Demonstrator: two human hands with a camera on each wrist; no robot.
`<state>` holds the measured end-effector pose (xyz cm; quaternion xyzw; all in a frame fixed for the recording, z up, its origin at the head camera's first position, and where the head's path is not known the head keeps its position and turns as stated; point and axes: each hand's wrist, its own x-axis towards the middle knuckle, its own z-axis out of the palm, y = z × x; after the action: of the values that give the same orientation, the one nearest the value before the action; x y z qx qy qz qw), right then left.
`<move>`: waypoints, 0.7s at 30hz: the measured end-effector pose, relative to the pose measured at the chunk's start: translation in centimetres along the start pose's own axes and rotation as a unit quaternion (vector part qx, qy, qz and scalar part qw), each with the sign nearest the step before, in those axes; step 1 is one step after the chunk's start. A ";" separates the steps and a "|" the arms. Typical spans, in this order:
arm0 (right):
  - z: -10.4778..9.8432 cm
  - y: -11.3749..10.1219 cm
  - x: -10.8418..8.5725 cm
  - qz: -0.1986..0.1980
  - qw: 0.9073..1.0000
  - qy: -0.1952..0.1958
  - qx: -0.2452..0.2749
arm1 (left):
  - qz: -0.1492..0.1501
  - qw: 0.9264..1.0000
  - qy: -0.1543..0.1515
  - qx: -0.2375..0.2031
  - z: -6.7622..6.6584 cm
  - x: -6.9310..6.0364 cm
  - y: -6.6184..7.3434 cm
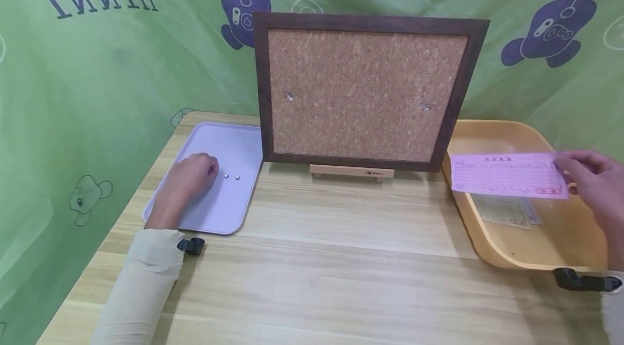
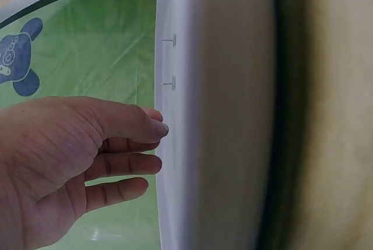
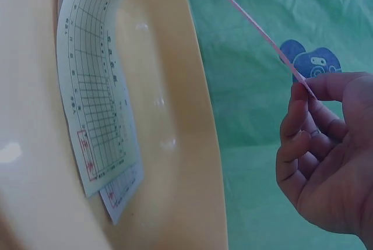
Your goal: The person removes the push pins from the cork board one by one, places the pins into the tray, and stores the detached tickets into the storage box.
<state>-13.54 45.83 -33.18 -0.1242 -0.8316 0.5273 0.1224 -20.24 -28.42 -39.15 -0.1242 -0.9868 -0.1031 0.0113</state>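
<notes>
My left hand (image 1: 194,174) is low over the lilac tray (image 1: 229,142). In the left wrist view its thumb and index fingertip come together at the tray surface; whether anything sits between them is hidden. Beside them stand a thumbtack (image 2: 173,41) and a second thumbtack (image 2: 172,83), points up. My right hand (image 1: 595,174) pinches a pink printed slip (image 1: 507,174) by its right end, above the yellow-orange tray (image 1: 560,242). Edge-on, the pink slip (image 3: 256,27) shows as a thin line between thumb and fingers. A pale green slip (image 3: 96,98) overlaps a whitish slip (image 3: 119,194) inside that tray.
A cork board (image 1: 365,96) in a dark wooden frame leans upright on a small wooden stand (image 1: 351,171) between the trays. Two small worn spots mark the cork. All stand on a wood-grain table (image 1: 341,280), with a green patterned curtain (image 1: 122,63) behind.
</notes>
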 end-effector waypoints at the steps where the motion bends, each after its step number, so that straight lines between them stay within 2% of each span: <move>1: -0.1 0.1 0.0 -0.004 1.000 0.001 -0.009 | -0.002 1.000 -0.002 0.001 0.1 0.0 0.0; 5: -0.6 0.7 -0.2 -0.011 0.999 -0.004 -0.039 | -0.004 1.000 -0.006 0.005 0.3 -0.2 0.1; 12: -0.9 1.3 -0.2 0.020 0.997 -0.029 -0.067 | -0.005 1.000 -0.008 0.007 0.5 -0.5 0.3; 18: -1.2 2.0 -0.5 0.032 0.995 -0.042 -0.084 | -0.006 1.000 -0.008 0.003 0.6 -0.5 0.3; 21: -1.2 2.4 -0.7 0.036 0.992 -0.044 -0.109 | -0.007 1.000 -0.008 -0.002 0.6 -0.5 0.2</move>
<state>-12.26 47.65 -34.95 -0.1428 -0.8836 0.4429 0.0526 -19.65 -28.20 -39.68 -0.1185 -0.9874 -0.1046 0.0027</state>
